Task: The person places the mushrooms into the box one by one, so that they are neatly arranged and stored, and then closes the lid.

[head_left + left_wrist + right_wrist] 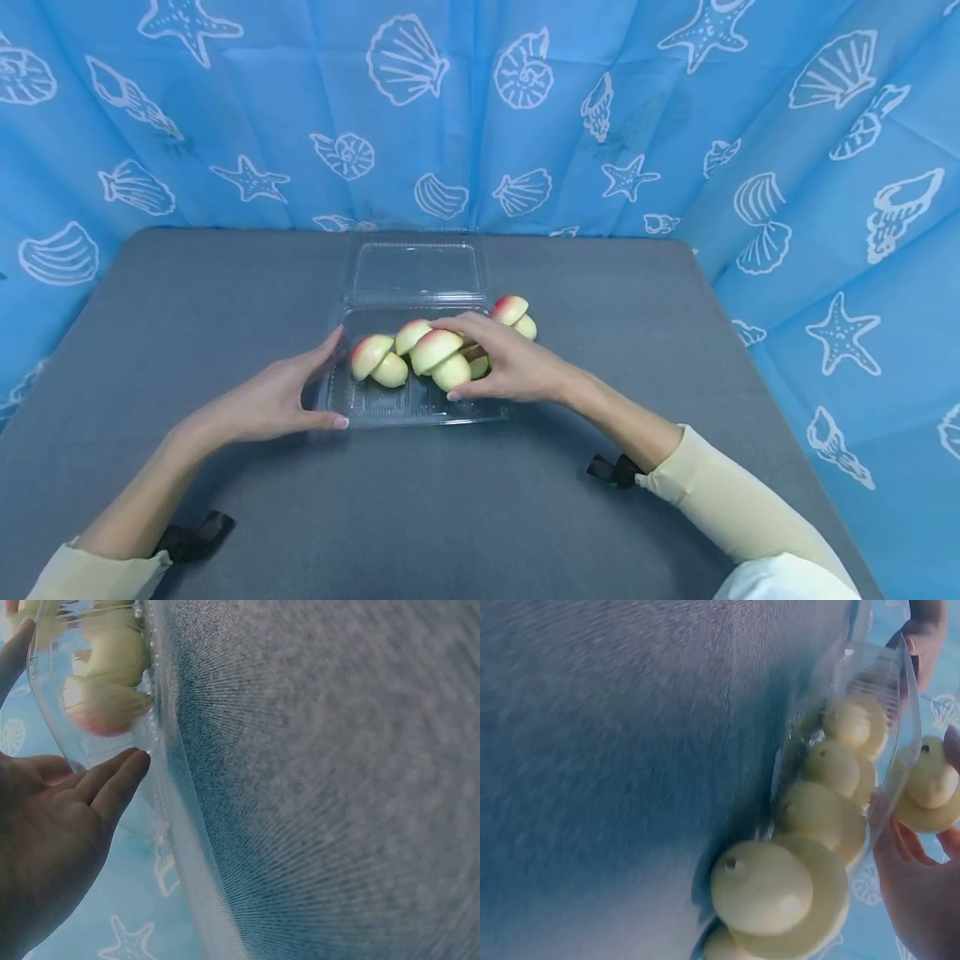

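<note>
Gripping one mushroom (441,352), the right hand (512,361) partly hides another mushroom (480,367); the left hand (272,402), spread wide, flanks the clear tray (381,402).

Bare of gloves, the left hand (281,398) and right hand (512,362) extended from sleeves of plain cream fabric: a left sleeve (101,575) with a wrinkled cuff, and a smooth, close-fitting right sleeve (738,496). White cloth (783,577) covered its lower end. A black left strap (197,537) and black right strap (615,471) jutted beside the cuffs.
</note>
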`<state>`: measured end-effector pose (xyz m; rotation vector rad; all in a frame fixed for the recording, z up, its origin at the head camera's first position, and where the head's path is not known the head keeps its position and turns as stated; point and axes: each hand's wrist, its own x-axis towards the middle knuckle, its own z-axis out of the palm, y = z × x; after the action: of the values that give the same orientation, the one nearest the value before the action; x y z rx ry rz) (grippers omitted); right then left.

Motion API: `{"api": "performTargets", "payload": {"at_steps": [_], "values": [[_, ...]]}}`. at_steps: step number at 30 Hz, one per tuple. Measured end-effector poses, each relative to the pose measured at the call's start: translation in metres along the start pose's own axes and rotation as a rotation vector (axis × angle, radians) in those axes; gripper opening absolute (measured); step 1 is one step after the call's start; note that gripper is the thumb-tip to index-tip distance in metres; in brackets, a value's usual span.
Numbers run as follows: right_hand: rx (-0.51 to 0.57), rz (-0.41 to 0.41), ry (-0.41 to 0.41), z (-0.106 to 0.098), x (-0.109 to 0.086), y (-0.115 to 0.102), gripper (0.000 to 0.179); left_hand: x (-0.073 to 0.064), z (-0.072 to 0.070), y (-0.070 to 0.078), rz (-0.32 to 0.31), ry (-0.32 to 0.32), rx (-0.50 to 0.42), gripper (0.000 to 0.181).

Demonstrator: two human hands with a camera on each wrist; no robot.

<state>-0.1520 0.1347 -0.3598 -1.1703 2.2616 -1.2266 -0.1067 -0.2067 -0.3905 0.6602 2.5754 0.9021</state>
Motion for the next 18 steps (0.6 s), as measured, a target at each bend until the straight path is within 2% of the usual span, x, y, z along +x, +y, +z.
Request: {"api": "performTargets", "payload": {"at_steps": [6, 18], "values": [[-0.026, -0.002, -0.078, 0.013, 0.009, 0.001, 0.083, 0.001, 0.001, 0.001, -0.01, -0.001, 0.007, 0.122], [0.01, -0.046, -0.117, 0.03, 0.023, 0.001, 0.077, 0.002, 0.0, 0.0, -0.02, -0.009, 0.006, 0.12]]}}
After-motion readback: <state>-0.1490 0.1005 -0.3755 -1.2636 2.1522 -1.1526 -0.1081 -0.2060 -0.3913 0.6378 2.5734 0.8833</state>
